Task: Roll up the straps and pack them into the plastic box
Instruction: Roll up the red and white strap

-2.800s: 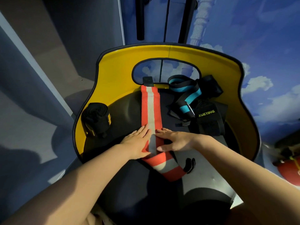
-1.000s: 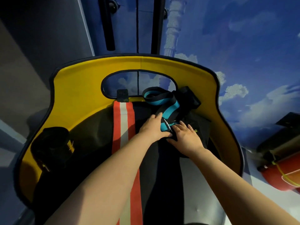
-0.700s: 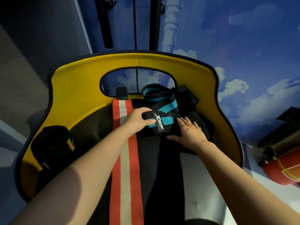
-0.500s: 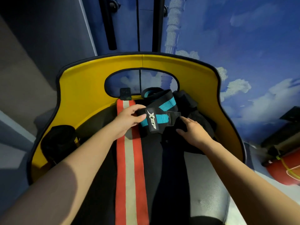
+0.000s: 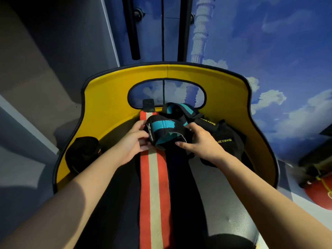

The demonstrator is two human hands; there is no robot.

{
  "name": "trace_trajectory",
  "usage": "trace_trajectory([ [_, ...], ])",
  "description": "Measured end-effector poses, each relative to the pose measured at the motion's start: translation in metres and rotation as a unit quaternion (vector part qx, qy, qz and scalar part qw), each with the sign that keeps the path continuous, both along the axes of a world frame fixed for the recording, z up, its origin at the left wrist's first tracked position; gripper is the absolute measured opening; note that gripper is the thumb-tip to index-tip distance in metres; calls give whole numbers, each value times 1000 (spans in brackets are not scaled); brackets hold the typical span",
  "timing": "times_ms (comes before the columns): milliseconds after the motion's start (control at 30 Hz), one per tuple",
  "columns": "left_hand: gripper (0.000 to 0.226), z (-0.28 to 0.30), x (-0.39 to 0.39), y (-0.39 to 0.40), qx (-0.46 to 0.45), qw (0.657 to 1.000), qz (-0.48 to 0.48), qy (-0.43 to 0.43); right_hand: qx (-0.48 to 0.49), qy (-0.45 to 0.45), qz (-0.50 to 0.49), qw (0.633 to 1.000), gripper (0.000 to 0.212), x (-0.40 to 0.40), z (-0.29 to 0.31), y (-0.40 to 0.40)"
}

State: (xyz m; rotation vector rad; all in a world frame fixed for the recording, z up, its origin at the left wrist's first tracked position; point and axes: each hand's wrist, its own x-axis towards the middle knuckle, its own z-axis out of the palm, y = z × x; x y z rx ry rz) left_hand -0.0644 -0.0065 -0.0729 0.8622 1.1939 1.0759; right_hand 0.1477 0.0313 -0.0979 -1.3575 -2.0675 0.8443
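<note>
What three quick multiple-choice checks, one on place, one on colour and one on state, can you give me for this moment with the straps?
1. Where does the rolled black strap lie?
A. at the seat's left edge, by the yellow rim
B. on the orange and white strap
C. in the right hand

2. What colour is the stripe on the strap in both hands?
A. red
B. teal
C. yellow

3. What state is the orange and white strap in?
A. rolled tight
B. laid out flat along the seat
C. knotted

Key: 1 A, the roll sits alone by the left rim; 2 B, a teal band shows between the left hand and the right hand; 3 B, it runs straight down the seat.
</note>
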Motion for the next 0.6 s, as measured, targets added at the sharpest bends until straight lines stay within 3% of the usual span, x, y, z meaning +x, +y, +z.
trace_trajectory([
  [100,70,-10,-1,-12,35,998,-5,53,-19,30,-53,998,43,-5,9,-7],
  [200,84,-24,-1,-17,48,981,-49,179,-42,87,-70,993,44,-13,13,-12],
  [267,73,-30,6,-16,102,961,10,255,-53,113,-41,991,41,-21,17,-16],
  [333,45,-26,9,-11,131,938,125,297,-84,135,10,987,34,-27,20,-19],
  [433,33,-19,3,-2,91,939,214,253,-90,131,63,985,24,-28,18,-18],
  [533,28,-9,-1,1,19,970,206,125,-26,123,33,992,20,-27,13,-11],
  [600,20,-4,0,-1,-2,980,187,59,-14,124,32,992,30,-30,12,-7],
])
